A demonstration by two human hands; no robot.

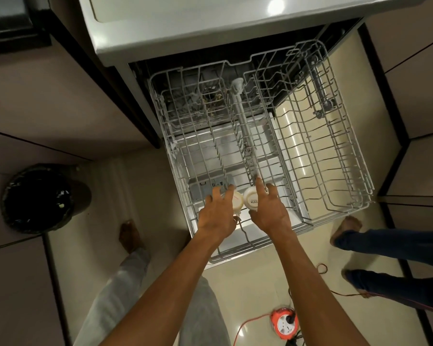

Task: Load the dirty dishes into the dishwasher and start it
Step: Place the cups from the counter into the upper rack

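Both hands are down at the near edge of the pulled-out rack (335,211), roughly in its middle. The left hand (216,212) has its fingers wrapped over the left cup (237,201). The right hand (269,212) grips the right cup (250,199) between thumb and fingers, with the index finger sticking out straight. The two cups are white, round and bottom-up, sitting right next to each other.

The rack is grey coated wire and sticks out well over the open door of the dishwasher (250,236). A pale plastic spray tube (242,116) runs down its centre.

There's a fair bit around:
- A black-lined bin (37,198) sits on the cream tile floor to the left.
- An orange cord reel (284,323) sits at the near right, with a red cable trailing off it.
- Someone else's legs in blue jeans (390,243) stand on the right, close to the rack's corner.

A glossy grey countertop (210,33) hangs over the far end and is cut off by the frame. The dark tub behind the rack is murky, so I can't make out what's in there. The print on the right cup isn't readable either.
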